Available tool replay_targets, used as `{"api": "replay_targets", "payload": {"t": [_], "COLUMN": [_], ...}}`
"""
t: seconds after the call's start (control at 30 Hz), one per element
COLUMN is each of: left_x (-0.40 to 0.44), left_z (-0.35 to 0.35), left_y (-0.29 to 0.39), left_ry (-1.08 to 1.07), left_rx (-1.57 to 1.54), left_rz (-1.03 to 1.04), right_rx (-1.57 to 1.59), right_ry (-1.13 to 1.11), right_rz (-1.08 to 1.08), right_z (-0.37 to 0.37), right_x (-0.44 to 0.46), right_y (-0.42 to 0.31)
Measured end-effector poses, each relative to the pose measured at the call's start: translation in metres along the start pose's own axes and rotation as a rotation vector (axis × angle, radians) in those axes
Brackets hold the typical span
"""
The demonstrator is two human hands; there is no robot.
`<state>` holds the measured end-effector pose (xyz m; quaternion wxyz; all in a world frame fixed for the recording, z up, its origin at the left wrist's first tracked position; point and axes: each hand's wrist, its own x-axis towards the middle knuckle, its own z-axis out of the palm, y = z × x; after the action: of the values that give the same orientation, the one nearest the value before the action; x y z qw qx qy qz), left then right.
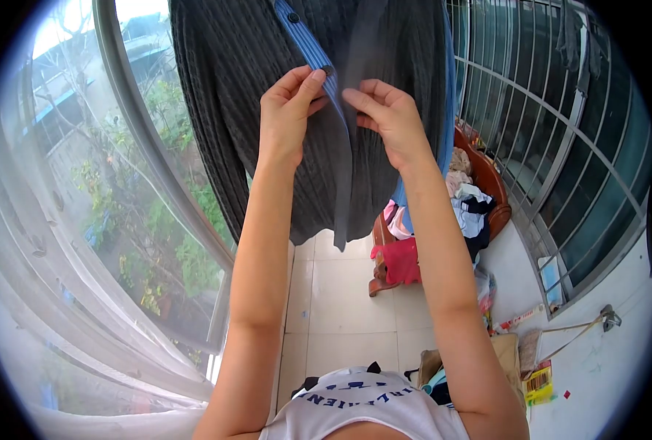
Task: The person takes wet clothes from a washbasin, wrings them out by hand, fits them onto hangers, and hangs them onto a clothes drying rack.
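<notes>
A dark grey ribbed garment (pixel 230 95) hangs in front of me, with a blue striped strip (pixel 310 45) along its open front edge and dark buttons on it. My left hand (pixel 288 110) pinches that strip at a button (pixel 327 71), thumb and fingertips together. To the right, my right hand (pixel 388 117) has its thumb and fingers closed at the other front edge, which is blurred; the exact bit between the fingertips is hard to make out. The garment's lower hem hangs below both hands.
Sheer curtains (pixel 84 293) and a window are at the left. A wooden chair (pixel 498 183) heaped with clothes (pixel 472 209) stands at the right, below a barred window (pixel 531 110). A yellow packet (pixel 538 385) and a cardboard box (pixel 505 352) lie at lower right.
</notes>
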<state>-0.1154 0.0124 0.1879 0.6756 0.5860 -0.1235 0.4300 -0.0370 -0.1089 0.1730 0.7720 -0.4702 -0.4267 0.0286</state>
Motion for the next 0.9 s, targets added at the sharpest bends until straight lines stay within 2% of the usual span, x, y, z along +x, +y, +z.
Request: {"api": "replay_targets", "payload": {"t": [0.2,0.27,0.5,0.6,0.67,0.77,0.9], "left_x": [-0.001,-0.001,0.002,0.004,0.007,0.009,0.014], "left_z": [-0.008,-0.008,-0.008,-0.008,-0.011,-0.011,-0.015], "left_y": [0.001,0.001,0.004,0.006,0.006,0.010,0.012], "left_ry": [-0.041,-0.082,-0.087,-0.073,-0.049,-0.051,-0.075], "left_rx": [0.103,0.117,0.088,0.138,0.191,0.216,0.269], "left_rz": [0.008,0.027,0.060,0.105,0.111,0.093,0.055], "right_rx": [-0.015,-0.108,-0.177,-0.311,-0.081,0.061,0.033], "right_ry": [0.080,0.087,0.053,0.043,-0.056,-0.131,-0.142], "right_rz": [-0.142,-0.228,-0.247,-0.266,-0.223,-0.153,-0.149], "right_z": [0.008,0.012,0.013,0.014,0.012,0.008,0.008], "right_x": [0.006,0.007,0.006,0.004,0.008,0.011,0.020], "right_y": [-0.009,-0.013,-0.015,-0.017,-0.014,-0.012,-0.011]}}
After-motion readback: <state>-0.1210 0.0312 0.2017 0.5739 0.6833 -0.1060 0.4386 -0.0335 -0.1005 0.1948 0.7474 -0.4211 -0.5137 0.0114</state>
